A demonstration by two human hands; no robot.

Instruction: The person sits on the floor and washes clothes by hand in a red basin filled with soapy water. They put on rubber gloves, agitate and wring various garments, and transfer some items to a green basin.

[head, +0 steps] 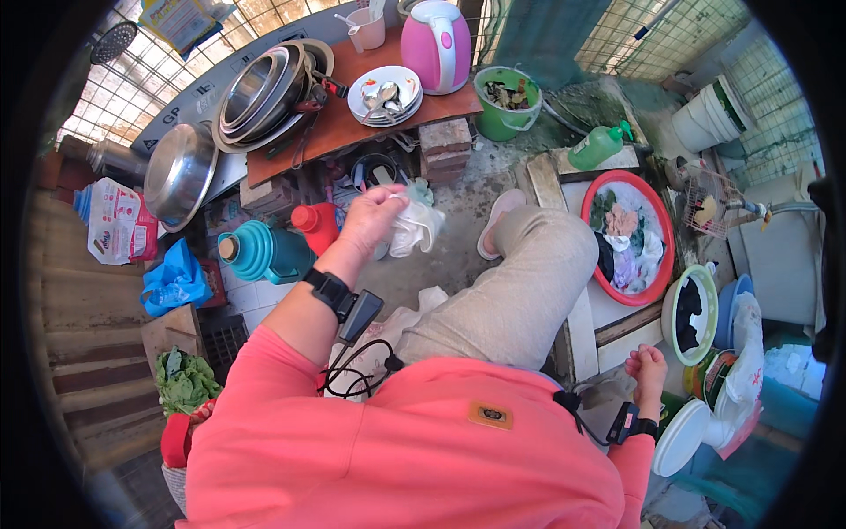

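Note:
My left hand grips a small white cloth, pinched between thumb and fingers, slightly blurred, above the concrete floor. Below it stand a red plastic bottle and a teal thermos flask with a cork stopper. My right hand is low on the right, fingers loosely curled, with nothing seen in it. Nearest to that hand is a pale green basin with dark cloth inside. A red basin of sudsy water holds several pieces of laundry, beyond my bent knee.
A reddish board on bricks carries stacked metal bowls, plates with spoons and a pink kettle. Right of it stands a green bucket of scraps. A green pump bottle rests by the red basin. Leafy greens lie left.

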